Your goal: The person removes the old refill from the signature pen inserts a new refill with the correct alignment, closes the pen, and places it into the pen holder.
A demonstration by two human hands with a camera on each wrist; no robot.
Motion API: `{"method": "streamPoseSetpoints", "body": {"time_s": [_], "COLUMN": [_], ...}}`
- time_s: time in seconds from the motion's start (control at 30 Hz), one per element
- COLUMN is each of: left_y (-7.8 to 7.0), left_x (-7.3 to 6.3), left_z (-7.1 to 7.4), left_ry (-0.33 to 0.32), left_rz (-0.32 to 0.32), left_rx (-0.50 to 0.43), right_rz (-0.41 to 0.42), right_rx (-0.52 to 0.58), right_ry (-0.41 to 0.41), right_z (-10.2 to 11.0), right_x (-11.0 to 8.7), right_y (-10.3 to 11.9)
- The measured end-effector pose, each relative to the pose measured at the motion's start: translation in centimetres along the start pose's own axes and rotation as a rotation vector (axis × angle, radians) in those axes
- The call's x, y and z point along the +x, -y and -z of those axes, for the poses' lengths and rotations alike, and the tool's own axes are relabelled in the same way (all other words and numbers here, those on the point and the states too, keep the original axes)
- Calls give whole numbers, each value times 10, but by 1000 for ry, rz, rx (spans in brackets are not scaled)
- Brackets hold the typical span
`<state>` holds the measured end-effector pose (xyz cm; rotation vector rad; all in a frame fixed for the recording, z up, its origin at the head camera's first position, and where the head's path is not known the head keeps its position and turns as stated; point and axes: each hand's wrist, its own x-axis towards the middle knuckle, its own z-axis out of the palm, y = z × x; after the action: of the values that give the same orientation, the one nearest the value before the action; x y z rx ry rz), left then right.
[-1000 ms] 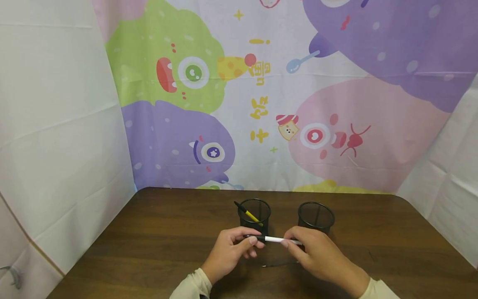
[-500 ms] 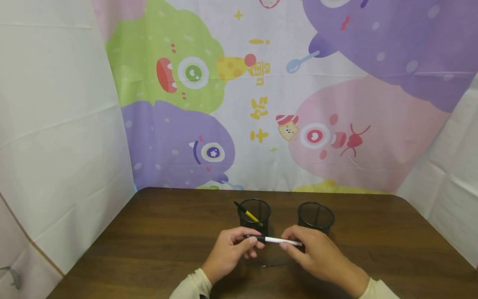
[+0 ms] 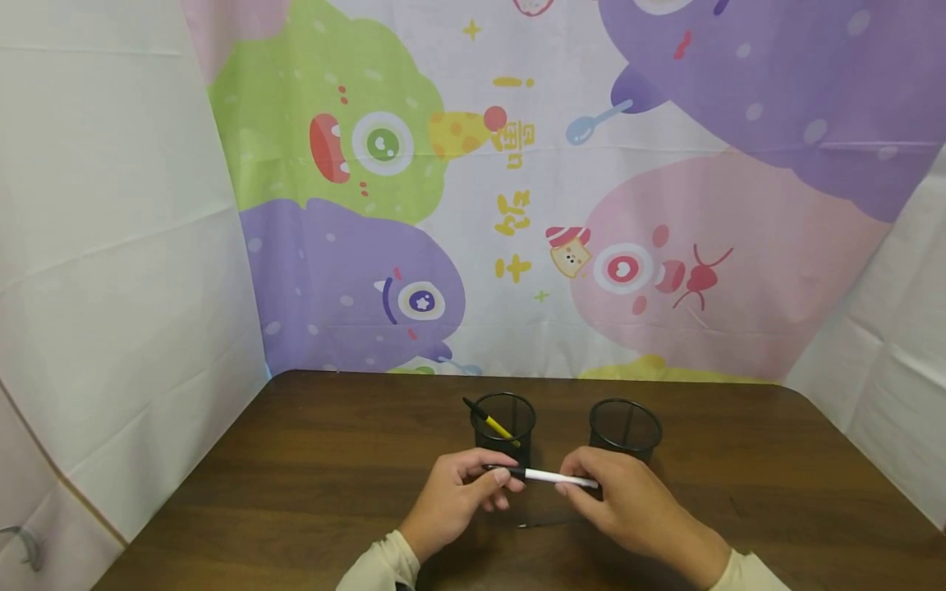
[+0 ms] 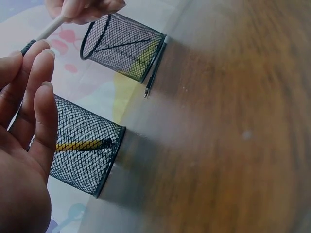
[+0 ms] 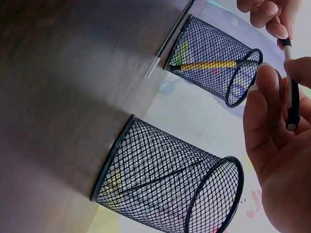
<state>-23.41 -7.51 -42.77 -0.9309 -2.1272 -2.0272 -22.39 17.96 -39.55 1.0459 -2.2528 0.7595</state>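
Note:
Between both hands, a pen (image 3: 545, 476) with a black grip and a white barrel is held almost level above the table. The left hand (image 3: 456, 499) pinches its black end between thumb and fingers. At the other end the right hand (image 3: 628, 502) grips the white barrel by thumb and fingertips; the pen's black end piece (image 5: 292, 119) shows beyond the thumb in the right wrist view. Below the hands lies a thin pen refill (image 3: 543, 524), clear with a dark stretch, partly hidden by the right hand in the head view.
Behind the left hand stands a black mesh pen holder (image 3: 506, 394) with a yellow and black pen (image 3: 497, 426) leaning inside. A second mesh pen holder (image 3: 626, 401) stands behind the right hand. The wooden table (image 3: 296, 484) ends at a cartoon-printed curtain (image 3: 510, 328).
The right fingertips have shifted slightly on the white barrel, and the pen's right end has dipped a little. The left hand, the refill and both pen holders have stayed put.

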Motion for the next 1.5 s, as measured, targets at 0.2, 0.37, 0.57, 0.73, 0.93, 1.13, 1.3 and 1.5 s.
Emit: {"method": "streamPoseSetpoints", "body": {"time_s": [0.2,0.37,0.57,0.73,0.93,1.13,1.3,1.5], "left_y": [-2,-2,-2,-1,-1,1,3,1], "left_x": [0,-1,-1,-1,-1,0,1,0], "left_z": [0,0,1,1,0,-1,-1,0], "left_ry": [4,7,15,19,16,14,20,26], "left_rz": [-13,2,20,31,62,49,28,54], "left_rx": [-2,8,12,7,-1,-8,-14,-24], "right_rz": [-10,-19,-11,-13,-23,22,46,51], "right_rx": [-7,-11,-18,-1,28,39,48,29], "right_ry": [15,41,45,50,54,34,41,68], "right_z": [1,1,1,1,2,1,2,3], "right_x": [0,-1,-2,-3,-2,-2,-2,-2], "right_y": [1,1,0,1,2,0,-1,-1]}}
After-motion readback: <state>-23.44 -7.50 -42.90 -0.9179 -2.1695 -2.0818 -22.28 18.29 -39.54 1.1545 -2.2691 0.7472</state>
